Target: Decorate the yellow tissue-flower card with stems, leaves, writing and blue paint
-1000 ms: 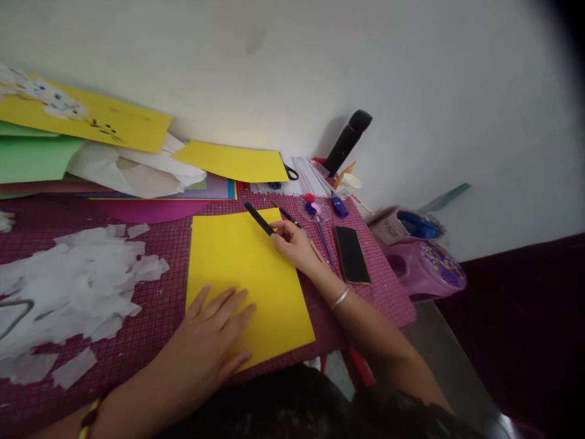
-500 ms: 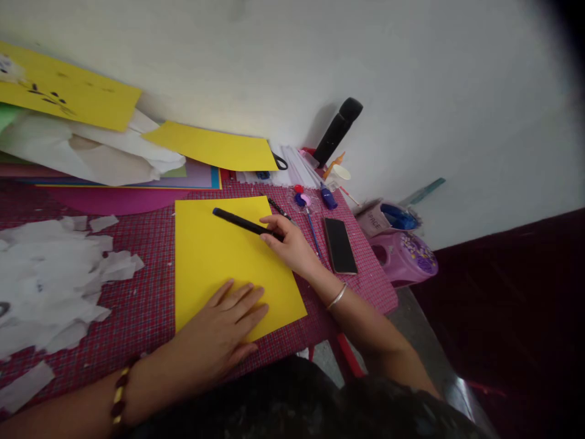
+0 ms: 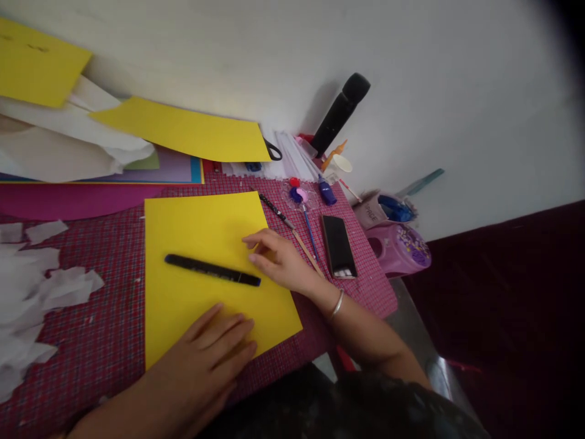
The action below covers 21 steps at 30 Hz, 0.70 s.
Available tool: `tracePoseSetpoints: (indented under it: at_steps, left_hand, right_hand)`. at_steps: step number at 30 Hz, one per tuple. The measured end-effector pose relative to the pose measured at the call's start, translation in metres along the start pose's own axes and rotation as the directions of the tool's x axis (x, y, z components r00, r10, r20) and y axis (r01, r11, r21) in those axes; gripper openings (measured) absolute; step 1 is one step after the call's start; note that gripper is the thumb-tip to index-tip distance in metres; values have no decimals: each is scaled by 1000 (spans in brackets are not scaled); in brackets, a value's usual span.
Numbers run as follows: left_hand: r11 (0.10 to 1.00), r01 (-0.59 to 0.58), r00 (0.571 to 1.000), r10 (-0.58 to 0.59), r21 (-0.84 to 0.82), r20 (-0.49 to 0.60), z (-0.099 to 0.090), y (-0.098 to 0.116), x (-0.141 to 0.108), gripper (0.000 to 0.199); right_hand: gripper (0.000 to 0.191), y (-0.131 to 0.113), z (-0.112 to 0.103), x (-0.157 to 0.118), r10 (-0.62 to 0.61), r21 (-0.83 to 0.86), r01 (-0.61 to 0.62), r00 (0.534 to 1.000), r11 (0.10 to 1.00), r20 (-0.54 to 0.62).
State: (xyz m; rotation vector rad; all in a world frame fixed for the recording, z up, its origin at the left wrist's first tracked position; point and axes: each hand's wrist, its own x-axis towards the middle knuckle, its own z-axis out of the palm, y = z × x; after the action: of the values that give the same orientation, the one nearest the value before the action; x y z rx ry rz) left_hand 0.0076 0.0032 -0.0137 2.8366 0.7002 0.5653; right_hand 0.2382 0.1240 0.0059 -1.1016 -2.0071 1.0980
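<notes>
A yellow sheet of paper (image 3: 201, 225) lies on the red checked tablecloth (image 3: 114, 262). Across its middle rests a black marker pen (image 3: 212, 270) with blue ends, touched by neither hand. My left hand (image 3: 205, 347) is spread on the sheet's lower part, fingers apart. Just right of the pen's end is my right hand (image 3: 281, 262), over the sheet's right side with its fingers loosely curved, thumb and fingertips apart, nothing between them.
Torn white paper pieces (image 3: 27, 305) cover the left. Behind lie more yellow sheets (image 3: 192, 131) and white paper. To the right are a paintbrush (image 3: 311, 235), a paint palette (image 3: 299, 195), a phone (image 3: 338, 247) and a black bottle (image 3: 340, 116) by the wall.
My right hand has let go of the marker pen, which now lies lower on the yellow sheet. The left hand stays on the paper. The view has shifted a little right.
</notes>
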Motion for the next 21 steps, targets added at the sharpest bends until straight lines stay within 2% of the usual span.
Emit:
tracePoseSetpoints:
  at_steps: [2,4,7,9,12,17,21]
  left_hand:
    - [999,-38,999,38,23,2,-1,-1,2,49]
    - [998,-62,998,62,31,-23,0,-2,3,43]
    - [999,-35,996,38,40,-77,5,-1,3,31]
    - [998,55,994,-53,13,-100,7,0,1,25]
    - [984,171,983,-174,-57,-57,6,-1,-4,25]
    - [988,144,986,-147,-51,-80,-7,-13,-1,30]
    - [988,138,989,-142,-73,-50,-15,-18,4,19]
  right_hand:
    - [23,3,-11,0,62,-28,-65,992,997,-107]
    - [24,5,-23,0,131,-2,-133,981,991,-142]
    - [25,3,-34,-3,188,71,-185,982,980,-34]
    - [25,-2,-37,-5,200,84,-206,977,975,74]
    - [28,-9,-38,-6,198,96,-216,966,972,167]
    - [28,-12,-34,-7,190,114,-216,961,970,201]
    - [28,-12,-32,-9,145,101,-174,958,980,246]
